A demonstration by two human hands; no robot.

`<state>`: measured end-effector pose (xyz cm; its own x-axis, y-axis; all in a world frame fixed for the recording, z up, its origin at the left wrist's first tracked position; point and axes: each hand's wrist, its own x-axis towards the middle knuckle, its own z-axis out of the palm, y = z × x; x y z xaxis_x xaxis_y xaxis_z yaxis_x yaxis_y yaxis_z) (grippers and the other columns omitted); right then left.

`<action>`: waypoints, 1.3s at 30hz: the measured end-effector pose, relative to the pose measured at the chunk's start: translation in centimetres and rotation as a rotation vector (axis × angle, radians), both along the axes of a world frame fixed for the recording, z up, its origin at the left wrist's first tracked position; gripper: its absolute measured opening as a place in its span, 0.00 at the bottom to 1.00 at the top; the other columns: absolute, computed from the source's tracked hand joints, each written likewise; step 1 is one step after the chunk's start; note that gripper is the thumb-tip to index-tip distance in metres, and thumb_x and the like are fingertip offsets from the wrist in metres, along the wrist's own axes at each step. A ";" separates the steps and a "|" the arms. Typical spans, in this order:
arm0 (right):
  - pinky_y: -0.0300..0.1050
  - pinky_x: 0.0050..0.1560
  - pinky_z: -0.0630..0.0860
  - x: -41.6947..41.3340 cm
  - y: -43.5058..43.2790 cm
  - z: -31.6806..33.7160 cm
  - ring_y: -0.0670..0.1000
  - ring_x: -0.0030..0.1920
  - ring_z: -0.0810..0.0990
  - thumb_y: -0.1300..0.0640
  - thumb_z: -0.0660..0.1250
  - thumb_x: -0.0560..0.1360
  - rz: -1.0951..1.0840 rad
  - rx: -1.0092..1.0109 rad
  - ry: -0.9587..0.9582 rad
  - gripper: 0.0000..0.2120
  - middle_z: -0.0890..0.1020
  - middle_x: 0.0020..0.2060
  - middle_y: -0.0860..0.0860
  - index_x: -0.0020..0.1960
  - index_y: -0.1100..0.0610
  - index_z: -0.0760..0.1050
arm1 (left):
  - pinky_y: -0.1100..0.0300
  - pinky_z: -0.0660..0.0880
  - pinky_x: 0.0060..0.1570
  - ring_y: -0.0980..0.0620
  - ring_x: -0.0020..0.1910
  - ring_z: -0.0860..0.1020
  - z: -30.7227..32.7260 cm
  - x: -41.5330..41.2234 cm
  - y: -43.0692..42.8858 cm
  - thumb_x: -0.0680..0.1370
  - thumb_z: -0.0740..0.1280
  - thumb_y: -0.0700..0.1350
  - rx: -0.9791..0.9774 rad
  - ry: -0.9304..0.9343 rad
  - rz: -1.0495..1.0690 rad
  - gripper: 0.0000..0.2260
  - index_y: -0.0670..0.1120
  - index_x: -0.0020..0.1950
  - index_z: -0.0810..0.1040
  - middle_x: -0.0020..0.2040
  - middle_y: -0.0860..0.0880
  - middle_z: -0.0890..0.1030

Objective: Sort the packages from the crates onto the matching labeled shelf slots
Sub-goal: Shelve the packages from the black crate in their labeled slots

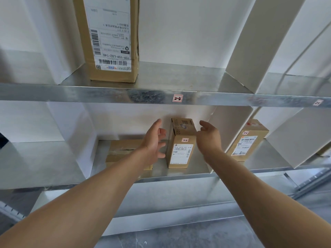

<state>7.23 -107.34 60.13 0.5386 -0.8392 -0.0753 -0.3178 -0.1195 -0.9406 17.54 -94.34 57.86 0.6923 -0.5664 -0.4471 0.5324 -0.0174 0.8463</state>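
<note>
Left hand and right hand, fingers spread, flank the upright box on the shelf, apparently placed; next, fetch another package.

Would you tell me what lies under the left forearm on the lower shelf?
A flat cardboard package lies on the metal shelf; the left forearm covers its right end, hiding any label there.

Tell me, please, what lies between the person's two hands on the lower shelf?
An upright cardboard box tagged 2-2 stands between the left hand and right hand, as the head view shows.
</note>
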 end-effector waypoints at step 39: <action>0.41 0.36 0.75 3.2 27.7 -3.9 0.48 0.38 0.79 0.65 0.62 0.80 0.828 0.128 -0.028 0.14 0.82 0.43 0.49 0.57 0.53 0.83 | 0.31 0.63 0.70 0.40 0.73 0.69 -1.8 -10.5 33.0 0.81 0.55 0.66 0.032 0.021 0.722 0.24 0.48 0.58 0.76 0.69 0.46 0.75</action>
<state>10.43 -79.69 56.23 0.9801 -0.1577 -0.1207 -0.1508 -0.1954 -0.9691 7.03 -61.30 56.01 0.8801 0.0432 -0.4728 0.4361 0.3203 0.8410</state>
